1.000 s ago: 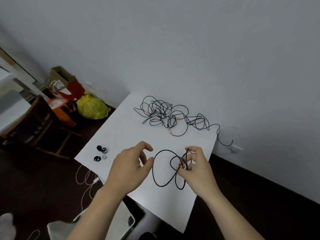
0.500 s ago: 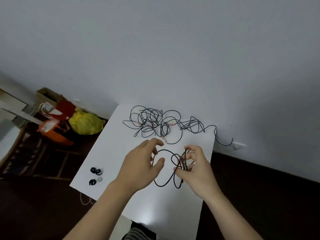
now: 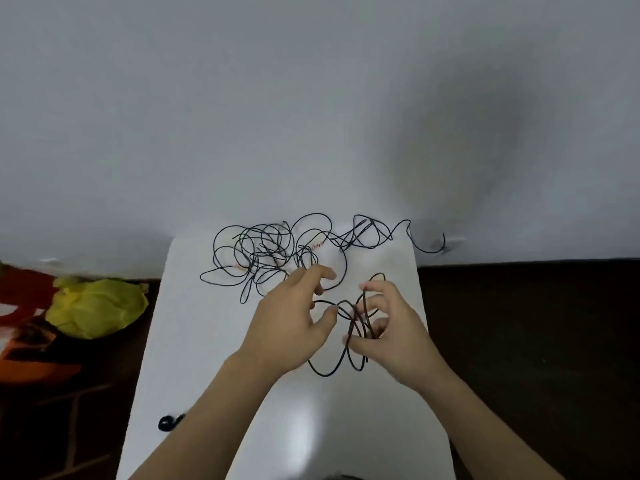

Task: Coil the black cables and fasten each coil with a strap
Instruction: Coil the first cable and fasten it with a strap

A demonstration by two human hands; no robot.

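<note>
White counter (image 3: 194, 341), near middle: right hand (image 3: 391, 337) grip pinches loops of the half-coiled cable (image 3: 324, 374); left hand (image 3: 294, 323) grip wide, empty beside it. Coiling step, I'd say; next, feed another loop across.

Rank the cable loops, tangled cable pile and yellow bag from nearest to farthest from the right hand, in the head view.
1. Cable loops: pinched in the right hand itself.
2. Tangled cable pile: far end of the table, to the left.
3. Yellow bag: off the table, far left.
</note>
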